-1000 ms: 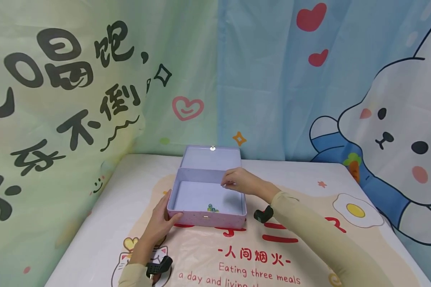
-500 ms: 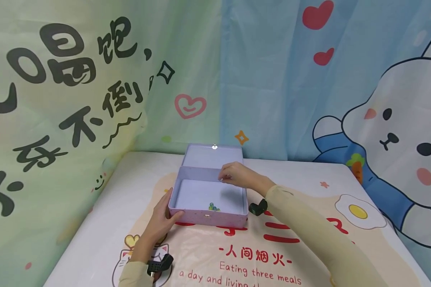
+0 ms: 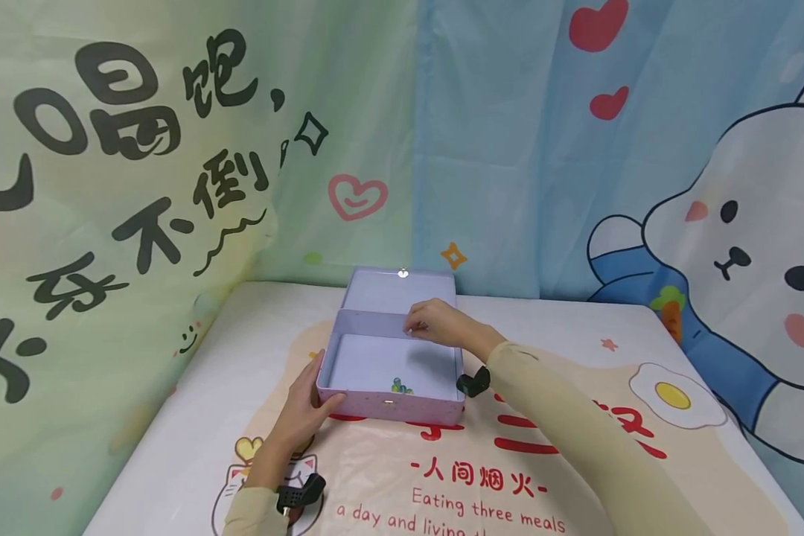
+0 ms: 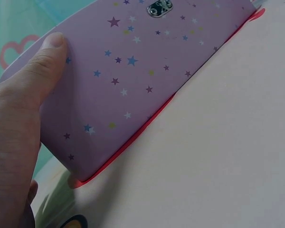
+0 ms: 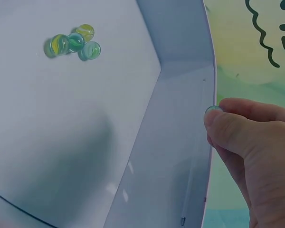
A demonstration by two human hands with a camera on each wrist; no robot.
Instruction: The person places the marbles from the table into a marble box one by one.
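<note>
A lilac tin box (image 3: 358,403) with small printed stars stands on the table, its hinged lid (image 3: 391,292) tipped back. My left hand (image 3: 301,409) grips the front left corner; in the left wrist view the thumb (image 4: 47,52) lies on the starry front wall and the other fingers are mostly hidden. Over the back part of the box, my right hand (image 3: 445,325) pinches a clear glass marble (image 5: 211,113) between thumb and fingertips. Several green and yellow marbles (image 5: 75,42) lie clustered on the box floor, near the front wall.
A printed tablecloth (image 3: 482,514) with red lettering covers the table. Behind it hangs a cloth backdrop (image 3: 482,149) with cartoon prints. The box's raised side walls surround the marbles. Black wrist cameras (image 3: 301,491) are worn on both arms.
My right hand has shifted slightly left over the box, still pinching the marble. The left hand keeps its grip on the corner. The head view has shifted a little.
</note>
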